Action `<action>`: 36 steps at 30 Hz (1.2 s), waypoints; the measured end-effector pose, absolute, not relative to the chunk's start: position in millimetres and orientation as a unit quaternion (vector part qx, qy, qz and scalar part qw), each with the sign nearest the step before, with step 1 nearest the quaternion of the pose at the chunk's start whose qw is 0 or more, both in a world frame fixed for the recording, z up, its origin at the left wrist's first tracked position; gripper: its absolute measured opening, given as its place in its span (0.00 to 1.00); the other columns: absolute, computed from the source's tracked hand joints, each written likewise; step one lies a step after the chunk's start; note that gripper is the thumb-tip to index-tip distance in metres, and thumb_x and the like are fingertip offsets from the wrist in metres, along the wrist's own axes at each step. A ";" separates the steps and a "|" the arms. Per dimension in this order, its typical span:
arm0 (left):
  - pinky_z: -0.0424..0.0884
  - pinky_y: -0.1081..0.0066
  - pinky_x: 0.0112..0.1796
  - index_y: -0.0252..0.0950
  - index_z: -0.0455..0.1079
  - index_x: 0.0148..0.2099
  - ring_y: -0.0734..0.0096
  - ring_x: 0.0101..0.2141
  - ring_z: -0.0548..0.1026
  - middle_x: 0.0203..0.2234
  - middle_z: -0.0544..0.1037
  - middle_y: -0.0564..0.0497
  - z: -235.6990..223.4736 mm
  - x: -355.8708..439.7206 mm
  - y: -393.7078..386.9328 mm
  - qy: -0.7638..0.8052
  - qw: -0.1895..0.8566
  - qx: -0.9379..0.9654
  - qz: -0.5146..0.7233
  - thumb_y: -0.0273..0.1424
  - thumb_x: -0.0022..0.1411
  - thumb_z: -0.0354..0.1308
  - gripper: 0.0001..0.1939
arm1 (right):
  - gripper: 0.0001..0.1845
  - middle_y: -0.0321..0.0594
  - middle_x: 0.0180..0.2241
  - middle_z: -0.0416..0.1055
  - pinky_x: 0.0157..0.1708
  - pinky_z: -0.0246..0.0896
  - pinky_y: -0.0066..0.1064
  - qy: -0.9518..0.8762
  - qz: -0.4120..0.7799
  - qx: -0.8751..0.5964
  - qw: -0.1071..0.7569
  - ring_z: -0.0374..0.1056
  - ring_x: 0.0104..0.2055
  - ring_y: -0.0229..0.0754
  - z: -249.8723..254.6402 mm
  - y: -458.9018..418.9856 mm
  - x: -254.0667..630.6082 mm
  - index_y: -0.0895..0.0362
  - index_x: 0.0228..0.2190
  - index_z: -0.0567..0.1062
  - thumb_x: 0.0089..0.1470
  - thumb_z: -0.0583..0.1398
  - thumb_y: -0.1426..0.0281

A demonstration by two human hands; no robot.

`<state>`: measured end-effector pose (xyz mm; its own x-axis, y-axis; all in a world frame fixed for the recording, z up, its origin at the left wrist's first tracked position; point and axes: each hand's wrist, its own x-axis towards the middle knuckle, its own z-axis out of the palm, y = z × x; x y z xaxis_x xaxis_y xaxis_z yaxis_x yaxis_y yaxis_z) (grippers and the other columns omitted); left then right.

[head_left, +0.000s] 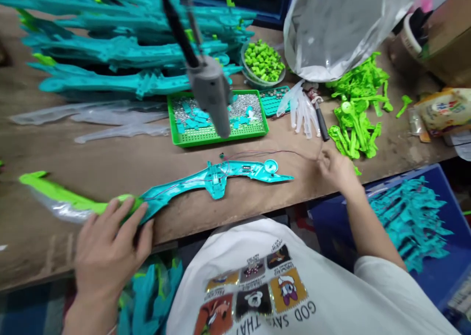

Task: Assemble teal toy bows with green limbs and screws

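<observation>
"Brown worktop [110,158] first. What's largest on it?"

"Teal mouldings [110,50], stacked beyond the green tray [184,140] and to its left."

"Where's the piece being handled?"

"That teal bow-shaped piece [184,182] lies on the near side of the tray, reaching past both its ends; the lime-and-clear end [73,197] is farthest left of the tray."

"Next in size?"

"Lime parts [356,119], piled right of the tray."

"Are the hands together?"

"No, well apart. The left hand [114,232], nearer than the tray and left of it, lies over the join of lime and teal; whether it grips, I can't tell. The right hand [338,170], right of the tray and nearer, pinches a thin wire [290,151]."

"Anything smaller?"

"One clear bowl [265,84] of little lime pieces [263,60], just beyond the tray's right end. Smallest are silvery bits [245,101] inside the tray."
</observation>
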<state>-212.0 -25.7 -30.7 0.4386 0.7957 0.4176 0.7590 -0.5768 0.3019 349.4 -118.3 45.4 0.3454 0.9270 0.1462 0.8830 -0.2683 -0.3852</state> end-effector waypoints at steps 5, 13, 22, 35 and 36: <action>0.71 0.42 0.63 0.59 0.63 0.71 0.46 0.61 0.75 0.66 0.71 0.59 -7.6 -140.6 -22.3 0.396 0.045 0.844 0.359 0.32 0.60 0.67 0.39 | 0.13 0.48 0.39 0.80 0.45 0.72 0.50 -0.590 -0.010 -0.779 0.213 0.75 0.43 0.54 -5.0 -128.4 330.6 0.49 0.39 0.79 0.59 0.56 0.74; 0.54 0.39 0.68 0.31 0.57 0.73 0.44 0.67 0.67 0.63 0.73 0.33 30.1 50.0 -9.6 0.296 0.028 0.877 0.377 0.35 0.70 0.59 0.33 | 0.19 0.40 0.42 0.82 0.45 0.76 0.38 -0.719 -0.029 -0.557 0.414 0.79 0.44 0.44 54.1 -107.8 255.4 0.47 0.47 0.79 0.58 0.61 0.78; 0.70 0.55 0.50 0.37 0.73 0.40 0.55 0.40 0.73 0.32 0.75 0.45 24.8 26.8 34.5 0.287 -0.030 0.903 0.319 0.33 0.70 0.57 0.07 | 0.10 0.55 0.40 0.79 0.47 0.70 0.45 -0.467 0.044 -0.878 0.089 0.76 0.44 0.55 70.9 -144.6 357.5 0.59 0.39 0.78 0.61 0.59 0.67; 0.69 0.54 0.55 0.34 0.68 0.63 0.52 0.56 0.71 0.58 0.75 0.37 16.5 70.7 -9.2 0.128 0.138 0.964 0.188 0.20 0.71 0.46 0.22 | 0.24 0.35 0.29 0.71 0.35 0.67 0.35 -0.202 0.152 -0.934 0.253 0.68 0.32 0.43 30.4 -158.1 438.8 0.55 0.35 0.71 0.39 0.73 0.62; 0.68 0.53 0.57 0.34 0.68 0.64 0.51 0.58 0.70 0.60 0.74 0.36 15.6 76.8 -7.2 0.122 0.134 0.967 0.178 0.20 0.71 0.45 0.23 | 0.24 0.33 0.27 0.69 0.30 0.65 0.32 -0.170 0.200 -0.915 0.307 0.66 0.28 0.39 33.0 -155.9 435.0 0.55 0.34 0.71 0.37 0.74 0.62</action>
<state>76.8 -7.2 15.6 0.9065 0.2845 0.3120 0.1892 -0.9343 0.3021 435.0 -155.9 33.0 0.8623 0.4331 -0.2624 0.1873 -0.7543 -0.6292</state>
